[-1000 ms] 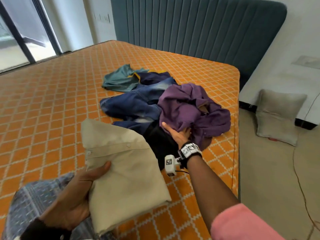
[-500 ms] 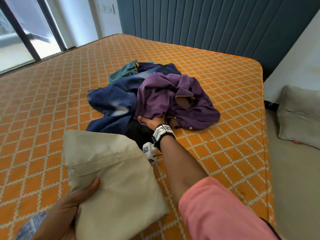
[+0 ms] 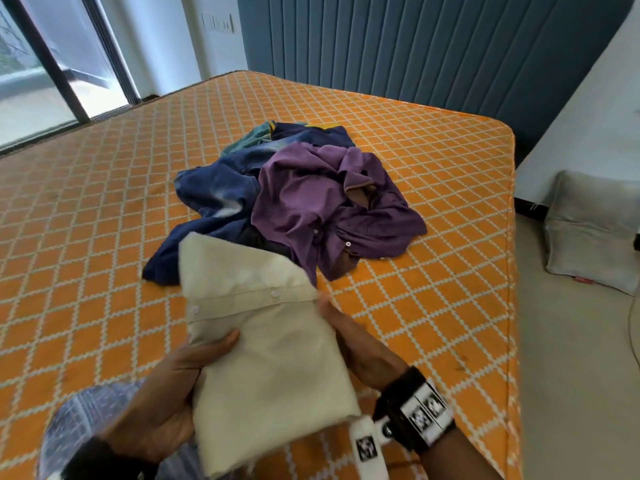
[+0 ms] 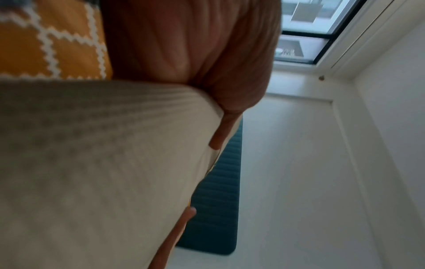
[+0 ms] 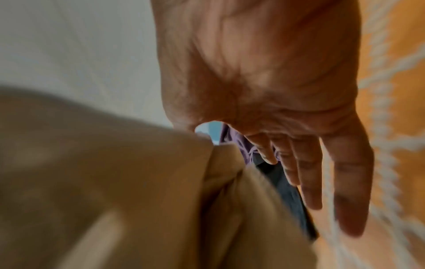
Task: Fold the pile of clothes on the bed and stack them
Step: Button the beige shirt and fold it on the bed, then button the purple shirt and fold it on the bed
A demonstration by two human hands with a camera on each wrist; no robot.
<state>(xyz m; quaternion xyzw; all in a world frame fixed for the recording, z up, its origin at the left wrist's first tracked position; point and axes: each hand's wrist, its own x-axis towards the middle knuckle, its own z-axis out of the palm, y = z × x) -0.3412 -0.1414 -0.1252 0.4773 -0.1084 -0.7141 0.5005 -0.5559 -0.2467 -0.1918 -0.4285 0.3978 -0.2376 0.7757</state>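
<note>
Both hands on folded beige shirt [image 3: 266, 344]: left hand [image 3: 162, 400] grips, right hand [image 3: 363, 348] flat alongside.

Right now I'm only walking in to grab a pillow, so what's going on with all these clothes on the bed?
A person is folding laundry. The left hand grips a folded beige shirt held above the orange bed, thumb on top. The right hand lies open along the shirt's right edge. Beyond it, a purple shirt, blue jeans and a teal garment sit in a heap, unfolded. A grey patterned cloth lies near the left wrist.
</note>
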